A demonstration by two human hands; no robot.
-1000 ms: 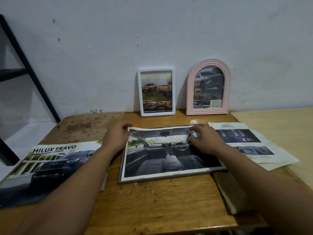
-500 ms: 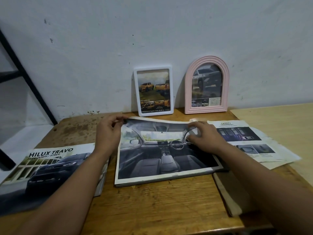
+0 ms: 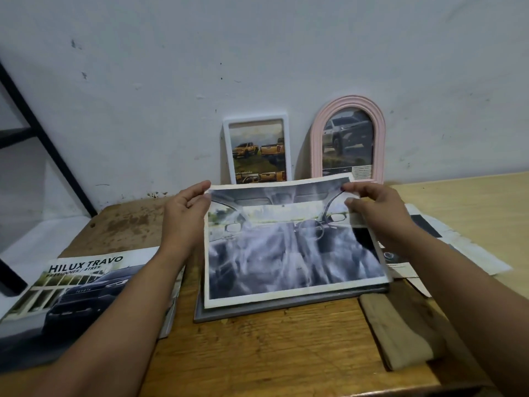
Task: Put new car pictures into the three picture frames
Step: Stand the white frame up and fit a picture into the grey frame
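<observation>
A large print of a car interior (image 3: 286,247) is lifted at its far edge, its near edge still low over a flat grey frame (image 3: 257,309) on the wooden table. My left hand (image 3: 186,216) pinches the print's far left corner. My right hand (image 3: 375,213) pinches the far right corner. A white rectangular frame (image 3: 257,150) with orange pickup pictures leans on the wall behind. Beside it on the right stands a pink arched frame (image 3: 347,138) holding a grey car picture.
A Hilux Travo brochure (image 3: 80,287) lies at the left of the wooden table (image 3: 257,353). Cut brochure pages (image 3: 446,242) lie at the right, and a brown cloth (image 3: 406,330) near the front right. A black metal rack (image 3: 37,133) stands at the left.
Both hands have raised the far edge of the car interior print off the grey frame; it lay flat a second ago. The view has tilted.
</observation>
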